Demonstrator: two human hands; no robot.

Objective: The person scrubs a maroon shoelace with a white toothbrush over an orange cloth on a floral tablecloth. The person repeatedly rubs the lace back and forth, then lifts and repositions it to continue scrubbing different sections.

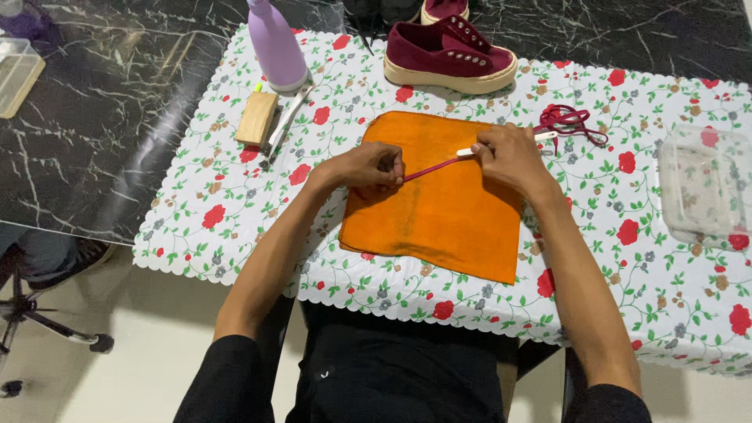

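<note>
Both hands work over an orange cloth [439, 211] spread on a floral tablecloth [258, 227]. The left hand [368, 166] is closed, fingertips pinching one end of a dark red shoelace [432, 168]. The right hand [511, 154] is closed too, gripping a thin white stick-like tool [546, 136] whose ends poke out on either side of the fist; what kind of tool it is cannot be made out. The lace runs taut and slightly uphill between the two hands, just above the cloth, and passes under the right hand. Beyond that hand, the rest of the lace lies in a loose tangle [565, 121] on the tablecloth.

The lace is slim, flat-looking and burgundy, matching the burgundy shoe [448, 52] with a cream sole that stands at the far edge of the table with empty eyelets. A second shoe [445, 9] behind it is cut off by the top edge.

A clear plastic container [705, 188] sits to the right on the tablecloth; nothing can be seen inside. Another clear container [17, 74] at the far left is partly cut off, contents unclear.

A lilac bottle [276, 45], its top out of view, stands near a wooden block [257, 117] and a pale slim tool [288, 117] beside it.
</note>
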